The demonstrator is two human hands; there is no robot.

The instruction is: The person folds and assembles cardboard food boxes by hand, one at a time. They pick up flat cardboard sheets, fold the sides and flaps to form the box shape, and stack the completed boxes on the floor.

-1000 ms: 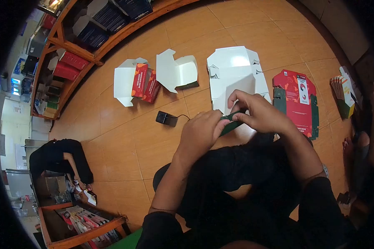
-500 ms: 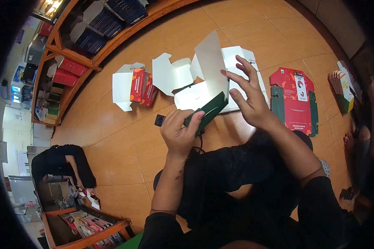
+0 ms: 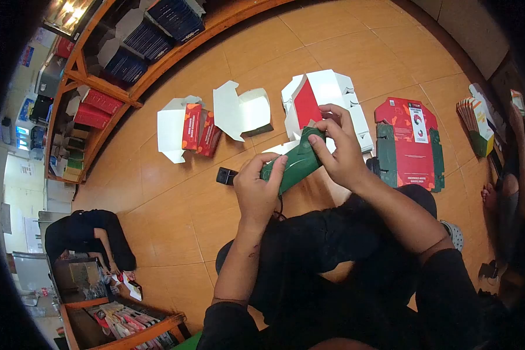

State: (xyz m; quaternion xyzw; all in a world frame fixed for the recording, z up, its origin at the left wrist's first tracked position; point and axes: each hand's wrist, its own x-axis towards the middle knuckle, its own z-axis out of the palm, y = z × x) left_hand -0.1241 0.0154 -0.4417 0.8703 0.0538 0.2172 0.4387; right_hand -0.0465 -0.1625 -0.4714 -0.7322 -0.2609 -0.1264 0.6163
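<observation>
A partly folded cardboard box (image 3: 297,168) with a green side wall, a red flap and a white inside is held above my lap. My left hand (image 3: 259,185) grips its near left end, thumb on the green wall and fingers behind. At the opposite end my right hand (image 3: 345,153) pinches the corner where the green wall meets the red flap, its fingers bent. Just beyond the box lie white-side-up flat box blanks (image 3: 335,87), partly covered by the flap and my right hand. A small black device (image 3: 226,176) sits on the floor left of my left hand.
A red and green flat blank (image 3: 413,146) lies on the right. Beyond my hands are an open white box (image 3: 248,114) and red boxes (image 3: 193,128). A wooden shelf (image 3: 134,96) curves along the upper left. Another person (image 3: 87,236) bends over near a wooden crate (image 3: 122,335).
My right hand has gone from spread fingers to pinching the box corner. The raised flap has come down and turned its red side toward me. My left hand keeps its grip.
</observation>
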